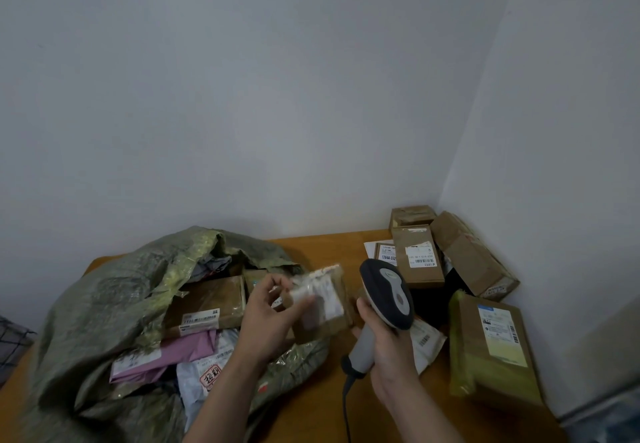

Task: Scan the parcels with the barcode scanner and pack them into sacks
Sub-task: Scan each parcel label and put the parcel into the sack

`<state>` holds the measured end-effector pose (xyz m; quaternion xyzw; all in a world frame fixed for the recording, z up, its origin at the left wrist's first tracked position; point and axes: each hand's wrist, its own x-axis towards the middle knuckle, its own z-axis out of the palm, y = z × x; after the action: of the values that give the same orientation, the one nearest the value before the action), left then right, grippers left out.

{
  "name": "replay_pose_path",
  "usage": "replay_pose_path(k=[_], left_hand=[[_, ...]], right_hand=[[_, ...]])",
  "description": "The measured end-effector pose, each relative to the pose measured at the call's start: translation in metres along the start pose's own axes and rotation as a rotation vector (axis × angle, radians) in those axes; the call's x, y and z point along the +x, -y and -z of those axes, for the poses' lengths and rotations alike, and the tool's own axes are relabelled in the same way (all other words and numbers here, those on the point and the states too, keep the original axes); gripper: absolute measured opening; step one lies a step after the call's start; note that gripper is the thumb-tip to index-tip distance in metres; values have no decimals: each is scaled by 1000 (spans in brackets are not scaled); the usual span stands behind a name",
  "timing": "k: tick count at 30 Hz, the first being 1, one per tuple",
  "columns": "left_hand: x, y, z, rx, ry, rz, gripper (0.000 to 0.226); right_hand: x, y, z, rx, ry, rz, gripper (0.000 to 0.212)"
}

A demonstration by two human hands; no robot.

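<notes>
Plain grey walls point(242, 96) meet in a corner behind a wooden tabletop point(322, 245). Along its left edge lies an open green sack point(104, 304), and packed parcels show in its mouth, among them a brown box point(207, 300) and a pink bag point(166, 356). Just right of the mouth, near the middle of the tabletop, the left hand point(266, 318) pinches a small parcel point(322, 300) by its left end with thumb and fingertips, lifted off the surface. Its label is blurred and lies under shiny film. Further right, the right hand point(388, 349) is wrapped round the handle of the scanner point(388, 293), whose head is close beside the parcel. I judge the scan is about to happen. Such a light pinch could let the parcel slip or turn, and glare from the film could spoil the reading. A white bag point(427, 338) with a barcode lies just under the scanner, so the beam could catch the wrong label. More boxes point(419, 259) wait at the far right corner, and the cable point(346, 390) near the front edge could snag.
</notes>
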<state>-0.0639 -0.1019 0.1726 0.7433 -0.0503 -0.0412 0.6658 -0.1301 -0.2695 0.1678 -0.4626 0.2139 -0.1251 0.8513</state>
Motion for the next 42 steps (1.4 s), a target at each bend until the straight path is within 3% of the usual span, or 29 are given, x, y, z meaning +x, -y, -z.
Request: replay_pose_path(k=[2,6,12,15,18,24,27,30,32,35,39,42], left_hand=[[0,3,-2,-4,6,-8,37],[3,12,1,81,-26,-24,55],[0,2,-2,56,-14,-10,53],[0,-6,-2,108,-1,-15,77],[1,-11,-1,134,31,-19,96],[5,-8,2,199,82,10,114],[6,-6,2,222,121,39,103],[6,-10,1,227,141,90,76],[8,-9,2,199,140,144,66],[12,-9,4,120,75,255,54],[14,-6,6,178,51,314,74],[13,-2,6,154,-10,315,52]], right_hand=[[0,-2,-1,-25,-9,16,69],[-1,-3,-3,-6,-10,27,61],[0,-5,-2,33,6,27,56],[1,-6,-1,36,2,34,52],[3,-8,0,30,7,49,61],[7,-8,3,5,10,30,53],[8,-8,4,-5,21,40,57],[8,-9,3,-7,40,56,97],[8,-10,3,-1,52,63,109],[8,-9,4,6,91,81,103],[8,-6,4,-9,135,107,92],[9,-7,4,-35,110,71,63]])
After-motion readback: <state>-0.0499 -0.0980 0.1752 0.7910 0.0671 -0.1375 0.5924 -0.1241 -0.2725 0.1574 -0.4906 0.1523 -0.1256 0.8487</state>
